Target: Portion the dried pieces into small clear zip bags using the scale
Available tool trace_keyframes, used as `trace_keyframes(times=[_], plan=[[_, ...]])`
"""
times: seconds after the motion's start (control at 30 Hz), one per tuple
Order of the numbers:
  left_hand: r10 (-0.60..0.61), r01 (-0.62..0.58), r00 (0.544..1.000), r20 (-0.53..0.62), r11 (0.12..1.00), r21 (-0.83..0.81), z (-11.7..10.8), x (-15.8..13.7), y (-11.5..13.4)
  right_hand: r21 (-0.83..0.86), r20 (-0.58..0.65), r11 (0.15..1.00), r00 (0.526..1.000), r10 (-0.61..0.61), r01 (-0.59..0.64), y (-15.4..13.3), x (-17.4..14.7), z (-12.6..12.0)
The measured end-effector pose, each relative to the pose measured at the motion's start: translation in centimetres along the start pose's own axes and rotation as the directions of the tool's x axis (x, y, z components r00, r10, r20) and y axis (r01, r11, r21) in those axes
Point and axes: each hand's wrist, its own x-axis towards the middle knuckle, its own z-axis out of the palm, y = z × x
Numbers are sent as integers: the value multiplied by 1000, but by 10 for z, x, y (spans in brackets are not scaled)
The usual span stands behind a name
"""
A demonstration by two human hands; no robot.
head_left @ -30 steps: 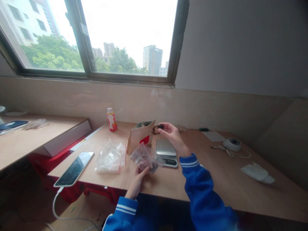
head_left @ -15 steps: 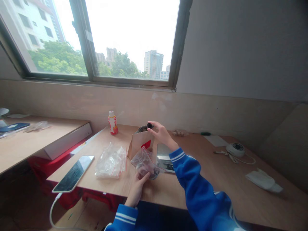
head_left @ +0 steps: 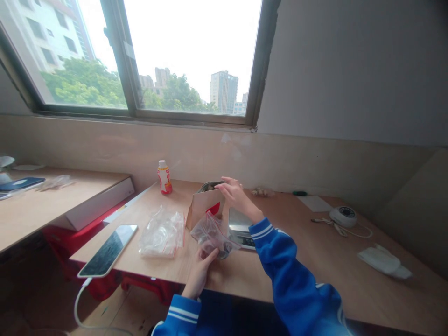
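My left hand (head_left: 199, 271) grips a clear zip bag (head_left: 209, 232) by its lower part, at the front of the table. Something dark shows through the plastic, but I cannot make out what. Right behind it stands a brown paper bag (head_left: 199, 208) with a red patch, its top open and its contents mostly hidden. Over the right rim of that bag is my right hand (head_left: 237, 195), fingers stretched and nothing visible in them. A flat scale (head_left: 238, 220) lies under my right wrist, partly covered by the zip bag and sleeve.
Loose clear zip bags (head_left: 163, 235) lie left of the paper bag, near a phone (head_left: 108, 252) on a white cable. A drink bottle (head_left: 164, 178) stands behind them. To the right are a white dome camera (head_left: 343, 216) and a crumpled white bag (head_left: 384, 262).
The small round black thing that my right fingers held over the paper bag is gone from them, and the fingers are now apart. My left hand stays on the zip bag.
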Motion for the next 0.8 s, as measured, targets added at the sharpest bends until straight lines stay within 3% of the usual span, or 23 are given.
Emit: trace_keyframes(times=[0.1, 0.17, 0.2, 0.23, 0.3, 0.37, 0.4, 0.53, 0.8], plan=[[-6, 5, 1000, -18, 1000, -2, 1, 0, 2, 81, -93, 996, 996, -13, 20, -4, -9, -5], [-5, 5, 999, -37, 1000, 2, 1, 1, 1, 223, -174, 975, 985, 24, 16, -6, -19, -11], [-1, 2, 999, -46, 1000, 6, 0, 1, 0, 308, -155, 951, 986, 59, -9, -6, -27, -13], [5, -4, 999, -54, 1000, 13, 0, 1, -1, 389, -77, 920, 993, 88, -51, -6, -35, -15], [20, -19, 998, -54, 1000, 21, -2, 2, -3, 471, 197, 866, 977, 81, -167, -5, -53, -14], [36, -35, 999, -39, 999, 19, -2, 1, -4, 422, 430, 876, 902, 32, -232, -3, -71, -8], [39, -39, 999, -33, 999, 19, -2, 1, -4, 371, 486, 899, 873, 27, -234, -2, -78, -3], [44, -43, 997, -57, 999, 18, 0, 0, -2, 229, 504, 944, 859, 94, -237, 2, -97, 11], [90, -84, 993, -70, 993, 88, 0, 0, 0, 214, 538, 950, 840, 79, -226, 15, -109, 14]])
